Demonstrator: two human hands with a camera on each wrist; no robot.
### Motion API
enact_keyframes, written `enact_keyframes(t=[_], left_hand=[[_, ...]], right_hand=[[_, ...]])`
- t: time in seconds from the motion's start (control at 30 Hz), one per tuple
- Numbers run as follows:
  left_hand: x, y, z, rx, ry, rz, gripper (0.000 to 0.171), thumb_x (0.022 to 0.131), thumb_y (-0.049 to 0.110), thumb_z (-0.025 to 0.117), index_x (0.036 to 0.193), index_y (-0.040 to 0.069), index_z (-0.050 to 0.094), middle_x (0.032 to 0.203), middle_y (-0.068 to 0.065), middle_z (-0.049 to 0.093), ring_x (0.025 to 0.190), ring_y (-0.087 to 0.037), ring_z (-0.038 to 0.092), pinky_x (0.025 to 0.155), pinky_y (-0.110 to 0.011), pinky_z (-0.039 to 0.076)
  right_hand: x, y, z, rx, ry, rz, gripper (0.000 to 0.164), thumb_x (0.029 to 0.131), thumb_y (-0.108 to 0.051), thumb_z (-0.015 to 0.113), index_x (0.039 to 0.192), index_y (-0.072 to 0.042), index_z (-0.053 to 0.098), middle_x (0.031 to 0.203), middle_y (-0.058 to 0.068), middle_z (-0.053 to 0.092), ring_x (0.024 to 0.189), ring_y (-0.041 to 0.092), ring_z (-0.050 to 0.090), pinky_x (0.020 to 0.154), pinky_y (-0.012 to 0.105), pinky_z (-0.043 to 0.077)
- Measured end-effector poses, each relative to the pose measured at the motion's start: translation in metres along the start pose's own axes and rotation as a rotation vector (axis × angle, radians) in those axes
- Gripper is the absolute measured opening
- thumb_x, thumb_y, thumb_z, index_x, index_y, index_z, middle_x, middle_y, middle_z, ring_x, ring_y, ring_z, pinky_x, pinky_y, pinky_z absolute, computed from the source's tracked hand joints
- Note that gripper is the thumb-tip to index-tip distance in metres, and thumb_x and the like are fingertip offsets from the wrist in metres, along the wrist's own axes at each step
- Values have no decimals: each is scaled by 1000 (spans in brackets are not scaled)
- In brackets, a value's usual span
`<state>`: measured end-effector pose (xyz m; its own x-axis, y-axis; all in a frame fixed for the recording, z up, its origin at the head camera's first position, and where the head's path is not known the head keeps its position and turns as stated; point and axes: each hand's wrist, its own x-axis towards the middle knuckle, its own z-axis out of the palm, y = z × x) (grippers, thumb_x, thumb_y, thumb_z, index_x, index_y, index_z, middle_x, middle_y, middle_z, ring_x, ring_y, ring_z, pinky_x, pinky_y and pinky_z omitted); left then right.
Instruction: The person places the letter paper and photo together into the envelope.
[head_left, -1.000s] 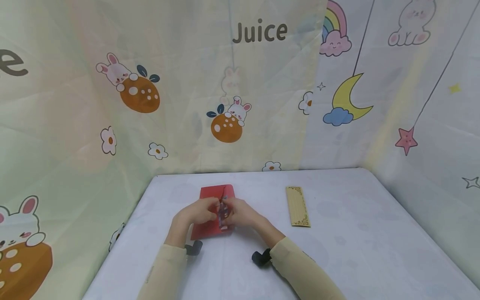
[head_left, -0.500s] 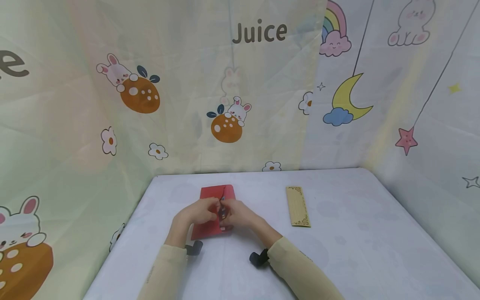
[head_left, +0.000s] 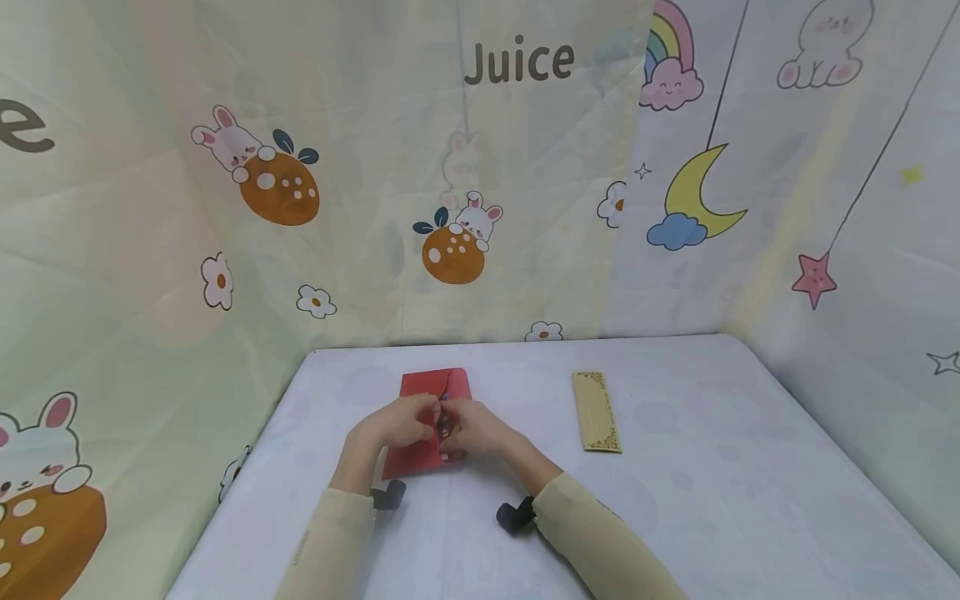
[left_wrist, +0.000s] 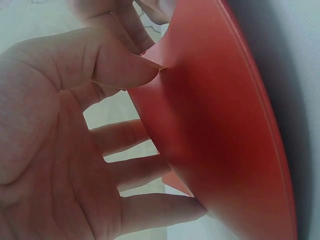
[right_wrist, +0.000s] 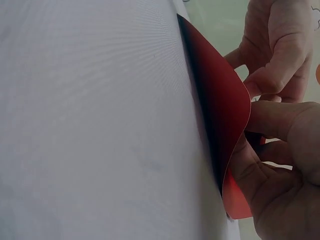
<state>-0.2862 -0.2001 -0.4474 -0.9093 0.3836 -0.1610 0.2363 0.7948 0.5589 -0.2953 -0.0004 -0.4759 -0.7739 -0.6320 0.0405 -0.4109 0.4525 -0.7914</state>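
A red paper envelope [head_left: 412, 455] lies on the table, its lighter red flap [head_left: 459, 385] folded out on the right. My left hand [head_left: 400, 419] pinches the edge of the envelope's mouth; in the left wrist view its thumb [left_wrist: 127, 72] presses on the bulging red panel, with the other fingers behind the edge. From the right, my right hand [head_left: 477, 427] curls its fingers at the same opening and holds a small dark patterned piece [head_left: 445, 426], largely hidden by the fingers. In the right wrist view, the right thumb [right_wrist: 245, 167] lies right along the envelope's curled edge.
A flat yellowish strip with ornate corner patterns [head_left: 597, 412] lies to the right of the hands. The white table [head_left: 697, 492] is bounded at the back and sides by printed cloth curtains [head_left: 375, 275].
The dark patterned piece shows less between the hands than a second ago, and my right hand and wrist have shifted slightly left. The left hand keeps its grip on the envelope.
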Motion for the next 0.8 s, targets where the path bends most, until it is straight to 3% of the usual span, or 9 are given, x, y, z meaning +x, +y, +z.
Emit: enact_keyframes(t=[0.17,0.4,0.63,0.8], left_hand=[[1,-2,0,5,-4,-5,18,91,12,73,100,21,61,96,2,62,98,-18,59,81,-37,53],[2,-2,-1,6,-8,2,18,91,10,72,99,20,59,93,1,62,94,-18,60,78,-36,51],[1,-1,-1,-2,-13,-23,17,92,12,72,99,22,61,93,1,63,94,-18,60,80,-37,52],[0,0,-1,-2,-11,-20,17,91,12,73,99,21,60,95,1,62,96,-18,60,80,-37,52]], right_hand=[[1,0,2,43,-9,29,56,86,-3,82,137,-12,61,100,8,71,65,15,67,64,27,58],[1,2,5,109,3,45,76,85,2,81,151,-12,45,90,7,71,65,20,71,62,30,59],[2,3,5,73,26,23,55,84,-2,83,130,-13,55,84,5,70,64,15,67,63,28,57],[2,4,5,77,18,37,56,84,-4,83,133,-15,59,83,4,71,65,16,67,64,29,57]])
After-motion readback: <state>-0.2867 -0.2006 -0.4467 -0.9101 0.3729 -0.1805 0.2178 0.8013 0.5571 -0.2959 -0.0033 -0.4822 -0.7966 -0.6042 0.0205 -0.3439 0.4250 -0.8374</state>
